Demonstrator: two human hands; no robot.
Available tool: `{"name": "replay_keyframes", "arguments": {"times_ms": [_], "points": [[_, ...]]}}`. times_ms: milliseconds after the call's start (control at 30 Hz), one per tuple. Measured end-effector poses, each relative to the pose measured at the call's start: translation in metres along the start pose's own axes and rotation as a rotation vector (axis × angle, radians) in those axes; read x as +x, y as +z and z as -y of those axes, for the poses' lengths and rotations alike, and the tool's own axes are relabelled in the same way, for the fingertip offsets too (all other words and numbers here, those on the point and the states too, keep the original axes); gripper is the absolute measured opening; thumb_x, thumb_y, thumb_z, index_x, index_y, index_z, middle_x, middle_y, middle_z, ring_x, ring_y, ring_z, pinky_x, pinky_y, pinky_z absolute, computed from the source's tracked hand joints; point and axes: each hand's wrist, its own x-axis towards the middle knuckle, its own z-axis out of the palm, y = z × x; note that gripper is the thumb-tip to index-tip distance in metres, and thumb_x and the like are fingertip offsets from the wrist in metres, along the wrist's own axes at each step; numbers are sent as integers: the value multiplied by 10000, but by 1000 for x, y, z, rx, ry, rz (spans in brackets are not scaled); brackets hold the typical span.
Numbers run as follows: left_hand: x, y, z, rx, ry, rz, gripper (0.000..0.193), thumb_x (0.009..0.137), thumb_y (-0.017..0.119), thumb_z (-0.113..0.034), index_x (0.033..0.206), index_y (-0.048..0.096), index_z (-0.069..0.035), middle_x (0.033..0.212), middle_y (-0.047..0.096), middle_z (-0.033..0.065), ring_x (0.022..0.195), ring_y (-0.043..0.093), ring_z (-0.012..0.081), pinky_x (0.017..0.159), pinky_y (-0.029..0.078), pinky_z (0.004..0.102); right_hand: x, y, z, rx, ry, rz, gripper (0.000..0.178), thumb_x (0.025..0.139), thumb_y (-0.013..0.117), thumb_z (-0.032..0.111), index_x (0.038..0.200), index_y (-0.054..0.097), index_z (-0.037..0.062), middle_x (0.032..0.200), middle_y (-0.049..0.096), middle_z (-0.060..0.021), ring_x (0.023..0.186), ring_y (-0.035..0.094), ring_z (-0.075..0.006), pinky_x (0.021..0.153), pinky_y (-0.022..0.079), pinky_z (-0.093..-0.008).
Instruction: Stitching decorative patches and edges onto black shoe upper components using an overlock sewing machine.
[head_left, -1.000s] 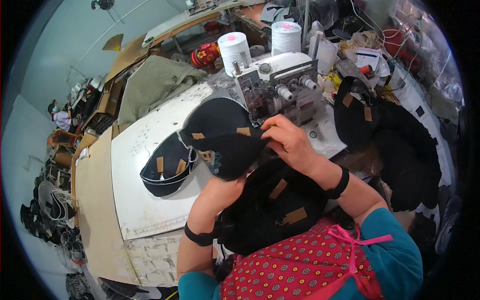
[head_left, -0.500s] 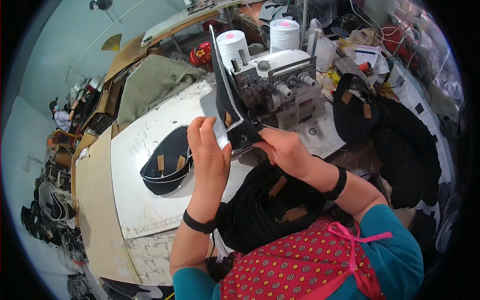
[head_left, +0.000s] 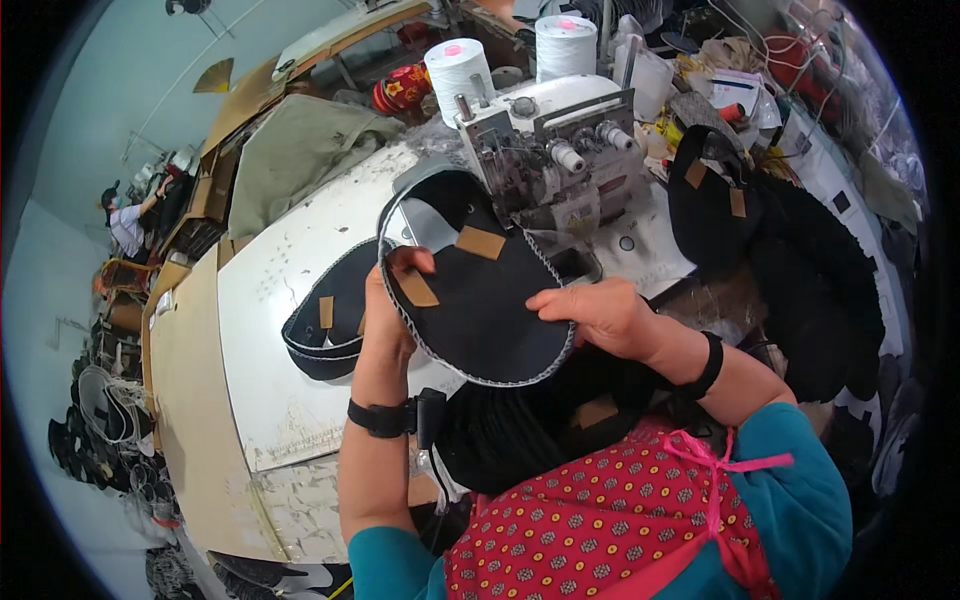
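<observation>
A black fabric shoe upper [head_left: 490,310] with white overlocked edges and two tan patches is spread between my hands, its inner face toward me. My left hand [head_left: 388,315] is closed round its left edge, fingers curled over near one patch. My right hand [head_left: 605,318] pinches the lower right edge between thumb and fingers. Just beyond the piece stands an overlock sewing machine [head_left: 560,160], apart from my fingers. On the white table, left of my left hand and partly hidden by it, rests a second stitched upper [head_left: 315,345]. A stack of black uppers [head_left: 500,435] lies on my lap.
White thread cones [head_left: 458,80] stand behind the machine. More black pieces [head_left: 815,270] are heaped at the right, and a grey-green cloth [head_left: 300,155] lies at the far left of the white table [head_left: 270,410]. Another person [head_left: 127,225] is far off at left.
The upper, upright and edge-on against the machine before, has come away toward me and opened out flat. My left hand has shifted down and slightly left; my right has moved down and right.
</observation>
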Motion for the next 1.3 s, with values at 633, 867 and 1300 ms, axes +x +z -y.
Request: {"name": "replay_keyframes", "arguments": {"times_ms": [633,867,1300], "points": [[-29,-5,-33,353,-312,-383,352,942,648,-354,740,599,-70,600,540,13,424,411,80,381,256,252,25,31,-34,-265,18,-264,183,835,688,42,1009,644,7,1064,708,-122,901,710,-263,741,588,-324],[-70,58,-21,461,-472,169,515,1032,464,-428,910,679,24,788,678,104,701,611,156,661,482,274,17,22,-41,-239,137,-299,290,805,713,5,1084,644,41,1138,686,-130,986,689,-295,781,581,-343],[33,35,-21,1659,1157,-227,579,721,806,-193,1243,569,-111,1192,585,80,1150,562,219,1106,318,432,-27,-1,-3,-348,260,38,199,753,751,54,932,670,21,954,676,-131,918,625,-321,813,499,-397]]}}
